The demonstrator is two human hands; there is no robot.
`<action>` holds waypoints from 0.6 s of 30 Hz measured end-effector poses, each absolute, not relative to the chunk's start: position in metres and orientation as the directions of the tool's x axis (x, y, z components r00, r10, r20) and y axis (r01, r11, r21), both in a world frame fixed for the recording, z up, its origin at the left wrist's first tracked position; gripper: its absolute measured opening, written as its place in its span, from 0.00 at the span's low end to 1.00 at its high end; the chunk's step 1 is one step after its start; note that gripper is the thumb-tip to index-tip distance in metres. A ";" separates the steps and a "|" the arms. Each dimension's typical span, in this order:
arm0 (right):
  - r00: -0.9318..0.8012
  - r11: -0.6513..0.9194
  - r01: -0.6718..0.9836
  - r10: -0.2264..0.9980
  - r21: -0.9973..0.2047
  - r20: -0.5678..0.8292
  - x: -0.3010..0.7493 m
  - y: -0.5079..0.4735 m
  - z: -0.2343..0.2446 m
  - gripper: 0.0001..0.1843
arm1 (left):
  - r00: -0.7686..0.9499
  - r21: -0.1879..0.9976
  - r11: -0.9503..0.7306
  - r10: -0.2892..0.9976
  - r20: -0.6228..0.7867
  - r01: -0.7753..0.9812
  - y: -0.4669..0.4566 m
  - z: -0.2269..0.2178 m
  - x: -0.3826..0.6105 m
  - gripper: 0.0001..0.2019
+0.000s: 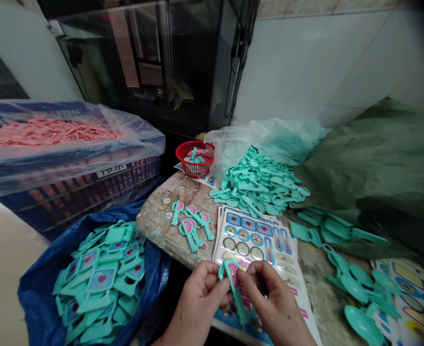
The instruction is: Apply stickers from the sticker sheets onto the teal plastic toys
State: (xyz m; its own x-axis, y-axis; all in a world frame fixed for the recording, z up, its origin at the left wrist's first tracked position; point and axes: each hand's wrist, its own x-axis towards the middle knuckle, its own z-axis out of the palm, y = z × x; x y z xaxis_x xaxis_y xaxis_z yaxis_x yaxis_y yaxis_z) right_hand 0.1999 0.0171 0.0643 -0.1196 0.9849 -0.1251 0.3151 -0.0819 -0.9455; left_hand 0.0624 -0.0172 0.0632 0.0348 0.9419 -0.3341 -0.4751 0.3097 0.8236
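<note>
At the bottom centre of the frame, the left hand [197, 300] and right hand [273, 302] pinch a teal plastic piece [236, 293] with a pink sticker, above a sheet of printed stickers [255, 245]. Up the frame stands a heap of teal parts [258, 185], with a red plastic basket [194, 166] to its left. A blue bag [39, 298] of teal parts sits lower left, below a blue crate [78, 194] of pink parts.

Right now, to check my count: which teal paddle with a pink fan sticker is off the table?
The teal paddle pinched between the left hand and right hand; the others lie flat on the worktop.
</note>
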 end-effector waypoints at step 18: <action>-0.118 0.023 0.381 0.993 -0.924 -0.024 0.200 0.018 0.063 0.15 | 0.054 0.830 0.326 0.939 -0.339 -0.453 -0.017 0.062 0.062 0.14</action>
